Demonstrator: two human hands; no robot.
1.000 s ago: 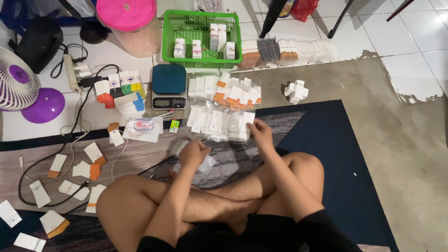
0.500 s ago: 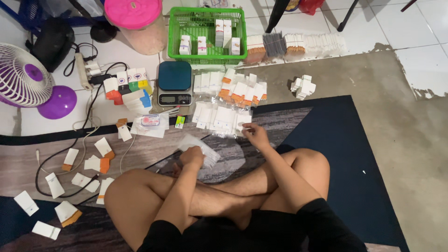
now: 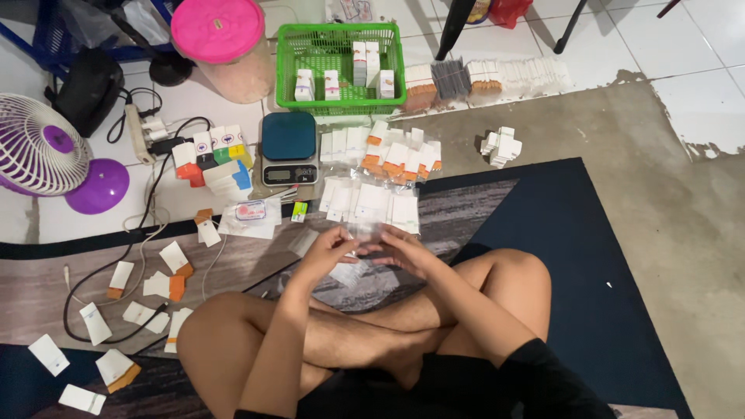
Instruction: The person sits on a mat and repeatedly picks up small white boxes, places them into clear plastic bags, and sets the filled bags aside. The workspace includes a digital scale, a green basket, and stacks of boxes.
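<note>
A person sits cross-legged on the floor (image 3: 636, 140), on a dark rug (image 3: 590, 295) whose far edge runs past the knees. Both forearms reach forward over the shins, wrists bent inward so the hands meet above the rug's middle. The left hand (image 3: 330, 250) curls from the left, thumb up, fingers (image 3: 347, 237) closed on a small clear bag (image 3: 365, 237). The right hand (image 3: 407, 252) mirrors it, fingers bent and pinching the bag's other side. The bag hangs between the hands, just near a row of white packets (image 3: 369, 203) on the rug's far edge. Beyond, on the floor, stand a green basket (image 3: 341, 101), a purple fan (image 3: 43, 155), a pink-lidded jar (image 3: 221, 46) and a dark scale (image 3: 289, 147). White cartons (image 3: 116, 279) lie scattered by the left knee.
</note>
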